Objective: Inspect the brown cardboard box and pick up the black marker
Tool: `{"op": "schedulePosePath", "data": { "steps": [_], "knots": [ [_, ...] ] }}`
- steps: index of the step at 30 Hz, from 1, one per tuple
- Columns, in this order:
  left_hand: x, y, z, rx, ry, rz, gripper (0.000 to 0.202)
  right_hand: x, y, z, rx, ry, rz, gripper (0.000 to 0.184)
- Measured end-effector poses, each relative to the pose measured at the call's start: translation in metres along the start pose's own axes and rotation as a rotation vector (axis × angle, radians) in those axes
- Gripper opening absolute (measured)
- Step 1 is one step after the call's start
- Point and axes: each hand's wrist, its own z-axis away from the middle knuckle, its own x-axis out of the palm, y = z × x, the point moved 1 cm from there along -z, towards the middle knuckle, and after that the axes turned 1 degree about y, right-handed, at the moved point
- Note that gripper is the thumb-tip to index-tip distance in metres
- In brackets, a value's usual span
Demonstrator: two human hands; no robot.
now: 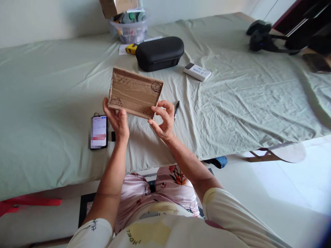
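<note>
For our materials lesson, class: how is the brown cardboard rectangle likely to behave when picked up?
The brown cardboard rectangle is probably light: the left hand supports it on fingertips. It seems fairly stiff, staying flat when held only along its near edge, though corners might crush.

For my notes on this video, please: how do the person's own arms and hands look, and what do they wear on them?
The left hand and right hand are bare, without gloves, as are the left forearm and right forearm. The left sleeve and right sleeve are short and off-white. The left one has dark printed lettering; the right one has a pale yellow patch.
</note>
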Motion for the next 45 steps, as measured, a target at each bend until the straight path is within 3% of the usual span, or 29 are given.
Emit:
{"op": "schedulePosePath", "data": {
  "steps": [4, 9, 16, 19, 23, 25, 33, 41, 45],
  "knots": [
    [0.007, 0.001, 0.004, -0.050, -0.082, 0.024, 0.115, 0.007, -0.001, 0.000, -0.016, 0.014, -0.050, 0.067],
    [0.007, -0.003, 0.004, -0.118, -0.066, 0.117, 0.106, 0.010, 0.005, -0.003, 0.006, -0.040, -0.106, 0.096],
    [0.004, 0.001, 0.002, -0.062, -0.096, 0.048, 0.109, -0.002, 0.011, -0.015, 0.064, -0.023, -0.199, 0.122],
    [0.002, 0.005, -0.001, -0.016, -0.115, 0.028, 0.114, -0.007, 0.013, -0.017, 0.048, 0.010, -0.247, 0.111],
    [-0.005, 0.002, -0.011, 0.049, -0.082, 0.032, 0.120, -0.003, 0.010, -0.014, 0.118, 0.066, -0.321, 0.056],
    [-0.008, -0.003, -0.015, 0.037, -0.066, 0.027, 0.118, 0.002, 0.005, -0.011, 0.203, 0.083, -0.356, 0.041],
    [-0.002, -0.019, -0.003, -0.137, -0.003, -0.067, 0.083, 0.018, 0.005, -0.007, 0.424, 0.043, -0.445, 0.052],
    [-0.002, -0.023, 0.001, -0.111, 0.010, -0.115, 0.086, 0.021, 0.012, -0.005, 0.448, 0.031, -0.394, 0.054],
    [0.002, -0.026, 0.005, -0.121, 0.086, -0.114, 0.077, 0.024, 0.015, -0.004, 0.459, -0.010, -0.384, 0.051]
  ]
}}
